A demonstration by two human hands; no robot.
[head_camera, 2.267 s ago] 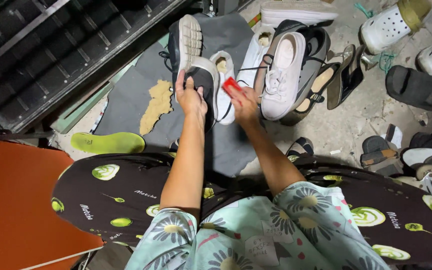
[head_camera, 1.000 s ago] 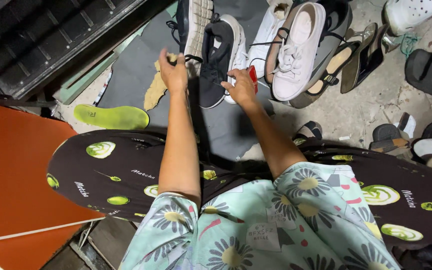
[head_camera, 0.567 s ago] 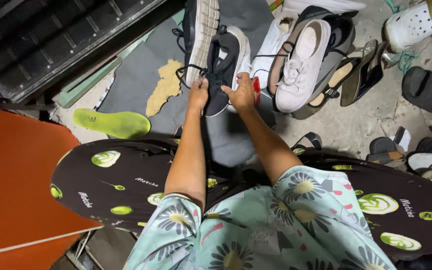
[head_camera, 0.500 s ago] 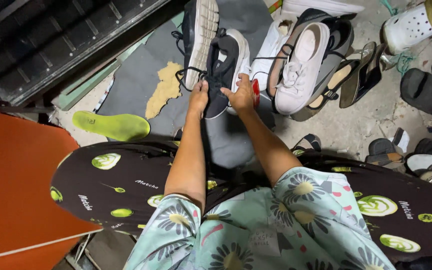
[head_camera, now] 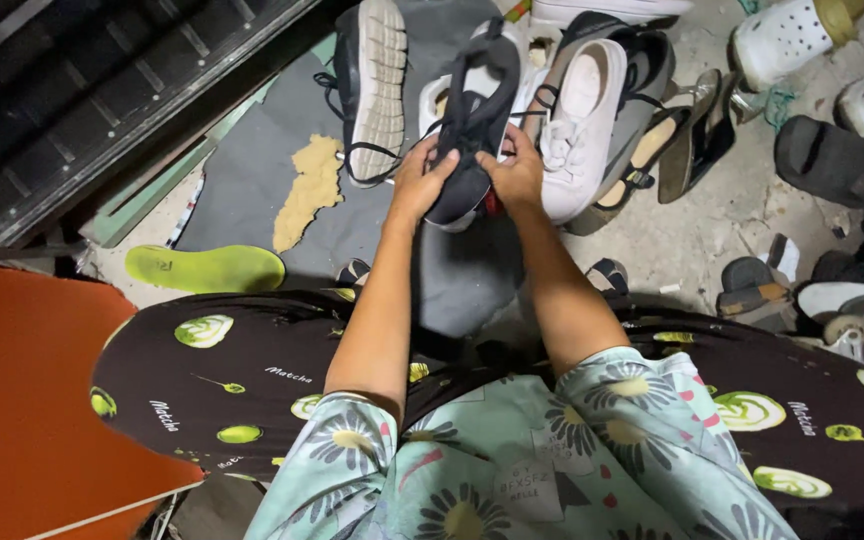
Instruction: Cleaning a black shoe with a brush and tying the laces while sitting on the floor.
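My left hand (head_camera: 420, 185) and right hand (head_camera: 515, 178) both grip the black sneaker (head_camera: 469, 120); fingers closed around its heel end, toe pointing away.

Rough concrete floor (head_camera: 722, 215), grey mat (head_camera: 252, 190), green insole (head_camera: 207, 268), black slide sandal (head_camera: 827, 160), white clog (head_camera: 782, 40)
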